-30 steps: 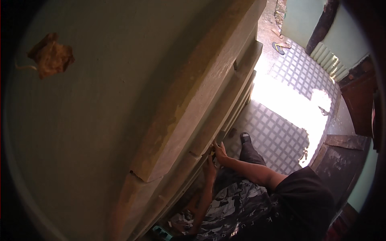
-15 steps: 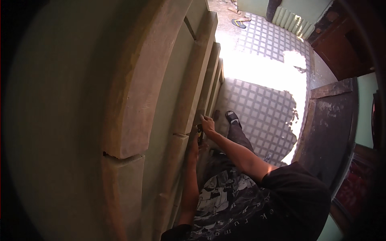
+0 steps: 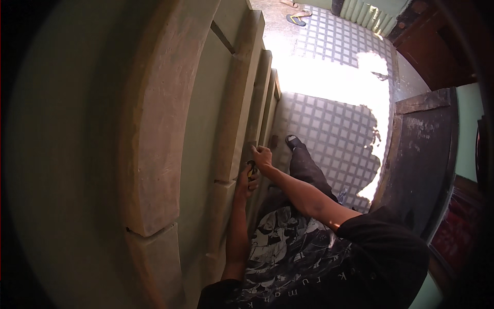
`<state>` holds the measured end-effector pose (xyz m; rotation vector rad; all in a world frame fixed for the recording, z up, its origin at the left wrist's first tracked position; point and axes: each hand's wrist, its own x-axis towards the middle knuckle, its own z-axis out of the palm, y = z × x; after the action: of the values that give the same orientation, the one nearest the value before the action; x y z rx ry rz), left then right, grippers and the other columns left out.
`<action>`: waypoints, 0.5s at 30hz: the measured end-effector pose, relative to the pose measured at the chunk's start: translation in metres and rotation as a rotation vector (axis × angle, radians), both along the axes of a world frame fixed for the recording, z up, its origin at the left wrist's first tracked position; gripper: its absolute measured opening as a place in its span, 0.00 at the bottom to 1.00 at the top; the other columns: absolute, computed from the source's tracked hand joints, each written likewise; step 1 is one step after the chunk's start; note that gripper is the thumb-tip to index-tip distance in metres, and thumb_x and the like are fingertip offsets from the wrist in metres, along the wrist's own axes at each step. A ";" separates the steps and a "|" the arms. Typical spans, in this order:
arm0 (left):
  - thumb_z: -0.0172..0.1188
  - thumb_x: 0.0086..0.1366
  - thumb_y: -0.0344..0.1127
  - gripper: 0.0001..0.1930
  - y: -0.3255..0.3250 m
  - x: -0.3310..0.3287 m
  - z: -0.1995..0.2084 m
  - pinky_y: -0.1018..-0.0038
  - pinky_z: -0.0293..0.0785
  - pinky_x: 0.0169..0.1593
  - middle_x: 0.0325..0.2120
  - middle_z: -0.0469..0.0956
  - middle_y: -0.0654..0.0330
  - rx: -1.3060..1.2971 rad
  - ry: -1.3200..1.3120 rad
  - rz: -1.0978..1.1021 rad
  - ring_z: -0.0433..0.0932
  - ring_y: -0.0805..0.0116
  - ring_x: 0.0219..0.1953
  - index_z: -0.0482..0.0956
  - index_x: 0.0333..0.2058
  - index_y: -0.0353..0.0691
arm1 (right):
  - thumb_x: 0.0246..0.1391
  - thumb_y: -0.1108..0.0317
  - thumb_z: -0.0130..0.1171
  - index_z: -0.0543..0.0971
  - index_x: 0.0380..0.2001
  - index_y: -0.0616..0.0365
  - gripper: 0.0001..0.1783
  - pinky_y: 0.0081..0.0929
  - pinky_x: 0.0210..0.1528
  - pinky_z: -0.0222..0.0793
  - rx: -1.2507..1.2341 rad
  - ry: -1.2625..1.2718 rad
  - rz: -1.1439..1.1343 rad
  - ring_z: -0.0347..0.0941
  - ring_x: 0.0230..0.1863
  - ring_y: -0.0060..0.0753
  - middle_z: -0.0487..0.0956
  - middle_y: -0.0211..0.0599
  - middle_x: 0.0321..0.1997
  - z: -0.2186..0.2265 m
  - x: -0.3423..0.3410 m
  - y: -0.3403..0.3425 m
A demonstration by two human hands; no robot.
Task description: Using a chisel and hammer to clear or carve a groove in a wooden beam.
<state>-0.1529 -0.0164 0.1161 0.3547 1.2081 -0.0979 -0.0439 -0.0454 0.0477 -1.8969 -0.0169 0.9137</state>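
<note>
Beside the stepped wooden rails (image 3: 242, 98) of a large pale-green panelled structure, both my hands work close together. My left hand (image 3: 246, 184) is closed around a small black-and-yellow tool (image 3: 250, 172), mostly covered by the fingers, so its exact kind is unclear. Just above and to the right, my right hand (image 3: 263, 157) has its fingers pinched together against the lower rails. Whatever lies in that pinch is too small and dim to make out.
A thick wooden beam (image 3: 167, 129) with a joint gap runs along the left. Patterned tile floor (image 3: 329, 126) lies to the right, partly in glaring sunlight. A dark wooden panel (image 3: 419, 154) stands at right. Flip-flops (image 3: 297, 19) lie at the far end.
The view has shifted slightly, and the structure sits further left. My left hand has turned so that its fingers around the black-and-yellow tool show more clearly. My right hand stays pinched by the rails.
</note>
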 end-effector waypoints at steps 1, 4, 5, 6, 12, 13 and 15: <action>0.45 0.69 0.52 0.15 0.000 0.002 0.000 0.82 0.47 0.09 0.12 0.60 0.72 -0.016 -0.038 -0.038 0.53 0.81 0.07 0.66 0.28 0.50 | 0.51 0.56 0.59 0.75 0.20 0.69 0.22 0.38 0.32 0.66 -0.002 -0.004 -0.020 0.71 0.22 0.42 0.75 0.50 0.19 0.001 0.000 0.001; 0.46 0.68 0.56 0.17 -0.002 0.010 -0.003 0.81 0.45 0.09 0.11 0.59 0.72 0.031 0.037 -0.072 0.52 0.81 0.06 0.66 0.28 0.51 | 0.51 0.56 0.59 0.73 0.18 0.69 0.23 0.38 0.31 0.65 0.004 0.022 -0.055 0.68 0.20 0.41 0.73 0.50 0.18 0.003 0.003 0.005; 0.45 0.67 0.56 0.17 -0.001 0.012 -0.004 0.81 0.45 0.09 0.11 0.59 0.73 0.035 0.054 -0.087 0.52 0.81 0.06 0.66 0.27 0.51 | 0.51 0.56 0.59 0.72 0.18 0.69 0.23 0.38 0.31 0.65 0.001 0.046 -0.064 0.67 0.20 0.41 0.73 0.50 0.18 0.003 0.004 0.008; 0.45 0.67 0.56 0.18 0.001 0.013 -0.005 0.82 0.45 0.09 0.10 0.59 0.73 0.026 0.057 -0.103 0.52 0.81 0.06 0.65 0.26 0.51 | 0.52 0.56 0.58 0.73 0.18 0.69 0.23 0.38 0.31 0.65 -0.005 0.014 -0.030 0.68 0.20 0.42 0.73 0.50 0.18 0.002 0.006 0.010; 0.45 0.68 0.56 0.18 0.009 0.010 -0.006 0.82 0.45 0.08 0.10 0.58 0.74 0.113 0.031 -0.181 0.52 0.81 0.06 0.66 0.25 0.52 | 0.56 0.57 0.54 0.76 0.23 0.69 0.21 0.42 0.35 0.65 -0.036 -0.010 0.008 0.73 0.26 0.51 0.76 0.55 0.22 -0.006 0.003 0.013; 0.45 0.67 0.56 0.18 0.008 0.009 -0.005 0.82 0.45 0.08 0.10 0.58 0.74 0.093 0.074 -0.184 0.51 0.82 0.06 0.65 0.25 0.52 | 0.56 0.57 0.54 0.76 0.25 0.69 0.21 0.42 0.36 0.65 -0.012 -0.011 0.017 0.74 0.28 0.53 0.76 0.56 0.24 -0.007 0.002 0.011; 0.45 0.67 0.57 0.18 0.004 0.006 -0.004 0.82 0.44 0.09 0.10 0.59 0.73 0.061 0.130 -0.213 0.51 0.82 0.05 0.64 0.24 0.53 | 0.56 0.57 0.53 0.77 0.27 0.68 0.20 0.43 0.36 0.65 -0.003 -0.024 0.017 0.75 0.30 0.54 0.77 0.57 0.26 -0.009 -0.003 0.008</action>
<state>-0.1473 -0.0126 0.1121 0.5364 1.3012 -0.2723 -0.0470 -0.0378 0.0389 -1.9130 -0.0456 0.9027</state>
